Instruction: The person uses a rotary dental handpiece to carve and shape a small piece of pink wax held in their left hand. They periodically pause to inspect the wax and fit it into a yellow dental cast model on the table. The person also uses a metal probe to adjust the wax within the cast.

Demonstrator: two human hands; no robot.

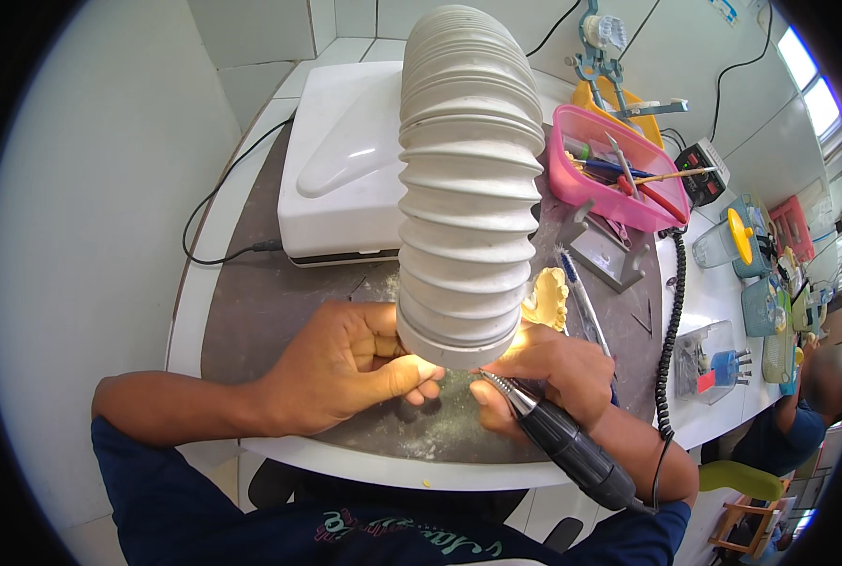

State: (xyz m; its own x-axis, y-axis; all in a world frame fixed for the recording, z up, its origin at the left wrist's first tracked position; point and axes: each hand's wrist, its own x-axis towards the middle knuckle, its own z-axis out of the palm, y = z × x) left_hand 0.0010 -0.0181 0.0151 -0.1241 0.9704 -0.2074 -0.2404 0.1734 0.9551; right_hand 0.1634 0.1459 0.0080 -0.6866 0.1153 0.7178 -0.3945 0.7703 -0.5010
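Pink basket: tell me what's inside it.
The pink basket holds a thin tan stick reaching past the rim, a red handle and a pale pointed tool. The jumble covers most of the bottom and anything beneath.

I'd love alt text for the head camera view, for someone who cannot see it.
A person's right hand holds a black rotary handpiece close to the left hand, by the mouth of a ribbed white hose. Beyond are a yellowish dental cast and a pink tub of tools.

Black rotary handpiece (572,448), silver-nosed, slanting toward upper left
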